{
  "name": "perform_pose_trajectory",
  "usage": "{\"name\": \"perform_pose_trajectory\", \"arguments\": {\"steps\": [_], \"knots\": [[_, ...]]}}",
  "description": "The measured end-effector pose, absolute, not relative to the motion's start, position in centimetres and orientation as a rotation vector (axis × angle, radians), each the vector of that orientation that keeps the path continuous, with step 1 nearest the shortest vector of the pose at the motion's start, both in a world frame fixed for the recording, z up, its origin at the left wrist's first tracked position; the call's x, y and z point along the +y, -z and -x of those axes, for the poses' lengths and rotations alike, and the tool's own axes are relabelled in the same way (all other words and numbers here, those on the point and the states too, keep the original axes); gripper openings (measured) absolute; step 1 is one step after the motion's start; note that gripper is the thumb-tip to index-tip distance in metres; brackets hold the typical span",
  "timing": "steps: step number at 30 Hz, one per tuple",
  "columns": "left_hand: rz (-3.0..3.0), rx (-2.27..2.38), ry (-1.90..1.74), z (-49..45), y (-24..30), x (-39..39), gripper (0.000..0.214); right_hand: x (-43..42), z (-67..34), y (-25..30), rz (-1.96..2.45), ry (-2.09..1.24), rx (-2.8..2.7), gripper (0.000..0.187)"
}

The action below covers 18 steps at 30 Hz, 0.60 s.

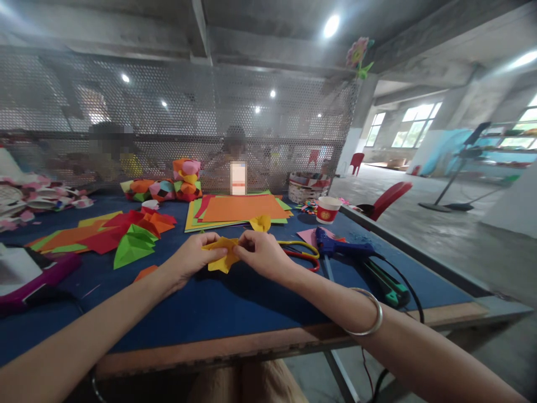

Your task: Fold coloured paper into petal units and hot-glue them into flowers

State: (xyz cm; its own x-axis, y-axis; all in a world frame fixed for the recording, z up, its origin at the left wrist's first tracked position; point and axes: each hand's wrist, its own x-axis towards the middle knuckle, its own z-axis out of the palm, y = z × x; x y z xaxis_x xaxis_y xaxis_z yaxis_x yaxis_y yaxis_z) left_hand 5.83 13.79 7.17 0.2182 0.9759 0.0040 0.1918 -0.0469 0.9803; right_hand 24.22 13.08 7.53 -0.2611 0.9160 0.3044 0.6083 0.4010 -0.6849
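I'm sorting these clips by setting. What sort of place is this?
Probably a paper-craft workshop in an industrial hall. The left hand and right hand pinch a yellow paper piece over a blue table strewn with coloured paper sheets, a glue gun lies nearby, and the floor is concrete.

I see 2 hands pinching a folded yellow paper piece [220,254] above the blue table [235,305]: left hand [193,258] on its left edge, right hand [260,253] on its right. A blue glue gun [342,247] lies just right, scissors [300,254] between.
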Motion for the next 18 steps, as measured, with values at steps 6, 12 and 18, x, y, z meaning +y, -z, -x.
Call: {"name": "perform_pose_trajectory", "arguments": {"steps": [6,12,18], "knots": [[-1.412,1.175,-1.036,-6.2,-7.5,13.5,0.031,13.0,-24.1,-7.4,1.246,-0.831,-1.906,0.009],[-1.415,1.151,-1.053,-6.0,-6.8,13.9,0.031,13.1,-24.1,-7.2,1.192,-0.919,-1.886,0.012],[-1.460,1.138,-1.074,-6.0,-6.6,14.0,0.032,13.3,-24.0,-6.9,1.170,-0.930,-1.883,0.011]]}}
